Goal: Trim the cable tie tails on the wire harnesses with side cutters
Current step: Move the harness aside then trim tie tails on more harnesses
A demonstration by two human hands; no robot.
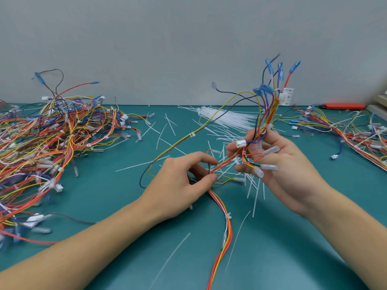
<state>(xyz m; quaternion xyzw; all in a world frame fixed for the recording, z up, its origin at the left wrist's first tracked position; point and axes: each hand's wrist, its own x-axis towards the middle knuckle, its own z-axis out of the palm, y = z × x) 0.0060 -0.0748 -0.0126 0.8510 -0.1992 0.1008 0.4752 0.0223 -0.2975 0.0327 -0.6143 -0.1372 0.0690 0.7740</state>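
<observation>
A wire harness (228, 229) of red, orange, yellow and white wires runs from the bottom edge up between my hands. My left hand (180, 183) pinches the bundle between thumb and fingers near the middle of the table. My right hand (280, 164) grips the harness's upper part, and its blue-sleeved terminals (270, 80) and a white connector (285, 97) stand up above it. White cable ties (228, 217) wrap the bundle; another tie (192, 134) sits on a yellow-black branch. An orange-handled tool (344, 106), possibly the side cutters, lies at the far right by the wall.
A big heap of harnesses (41, 147) fills the left of the teal mat (117, 258). Another heap (345, 130) lies at the right. A bundle of unused white ties (226, 117) lies at the back centre, and cut tie tails (254, 191) are scattered around my hands.
</observation>
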